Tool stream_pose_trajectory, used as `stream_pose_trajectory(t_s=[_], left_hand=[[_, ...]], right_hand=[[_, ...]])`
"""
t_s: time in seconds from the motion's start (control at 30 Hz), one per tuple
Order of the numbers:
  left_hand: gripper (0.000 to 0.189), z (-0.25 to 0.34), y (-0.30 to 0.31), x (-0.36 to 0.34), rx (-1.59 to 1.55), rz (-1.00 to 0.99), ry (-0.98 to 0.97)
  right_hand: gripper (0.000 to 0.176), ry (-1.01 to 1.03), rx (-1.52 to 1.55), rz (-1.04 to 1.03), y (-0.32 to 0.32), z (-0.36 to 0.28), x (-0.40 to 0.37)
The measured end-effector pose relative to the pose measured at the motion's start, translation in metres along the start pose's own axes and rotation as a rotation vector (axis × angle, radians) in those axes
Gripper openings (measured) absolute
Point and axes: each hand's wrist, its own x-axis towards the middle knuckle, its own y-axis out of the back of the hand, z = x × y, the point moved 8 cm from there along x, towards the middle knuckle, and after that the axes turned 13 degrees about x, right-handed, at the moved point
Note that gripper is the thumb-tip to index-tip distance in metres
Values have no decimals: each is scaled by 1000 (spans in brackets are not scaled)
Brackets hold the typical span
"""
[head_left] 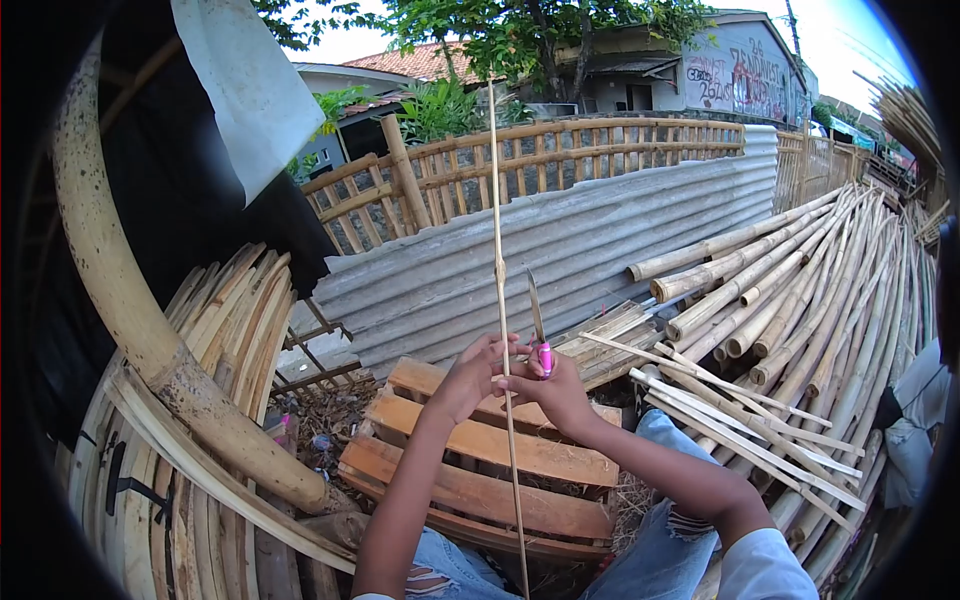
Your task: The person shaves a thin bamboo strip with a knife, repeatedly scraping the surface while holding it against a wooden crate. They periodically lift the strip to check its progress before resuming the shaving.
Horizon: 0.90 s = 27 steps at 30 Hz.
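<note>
Slender, pale bamboo strip (497, 190) bulges at one joint (501, 270), left fingers (487, 351) holding it, right fingers (518, 384) gripping a pink-handled knife (545, 360)

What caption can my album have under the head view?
Left hand and right hand hold a long bamboo strip, a pink-handled knife in the right.

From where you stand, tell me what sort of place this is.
Likely an outdoor bamboo workyard: bamboo poles piled on the right, split bamboo strips stacked on the left, and a knife in the right hand.
</note>
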Motion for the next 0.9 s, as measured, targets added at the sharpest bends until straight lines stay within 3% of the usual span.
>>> stream_pose_trajectory(t_s=[0.07,0.13,0.17,0.2,0.27,0.3,0.4,0.53,0.6,0.67,0.8,0.83,0.9], left_hand=[[39,-20,-11,-12,21,-1,6],[26,-30,-14,-16,-185,71,-23],[21,-32,-14,-17,-230,60,-23],[21,-35,-14,-18,-242,64,-29],[20,-43,-4,-18,-304,203,-51],[19,-45,-4,-21,-318,309,-8],[15,-64,6,-23,-383,304,-10],[11,-69,-2,-21,-449,262,24],[11,-68,-11,-22,-454,222,49],[13,-68,-18,-22,-453,190,75],[19,-65,-18,-26,-412,201,47],[18,-66,-19,-31,-339,253,80],[15,-72,-18,-35,-226,318,102]], right_hand=[[31,32,81,8,2,2,-1],[22,-2,-61,13,5,13,-1],[21,97,-313,-20,4,6,-5],[21,90,-324,-26,4,0,-5],[34,192,-1143,-58,2,-21,1],[45,264,-1250,-80,1,-31,3],[48,154,-1402,-222,10,-28,17],[49,183,-1652,-424,13,-8,27],[51,259,-1664,-437,13,-12,44],[48,320,-1669,-291,15,-33,70],[48,352,-1695,-404,1,-13,66],[53,458,-1764,-566,-12,-4,52],[53,433,-1800,-499,-12,-15,64]])
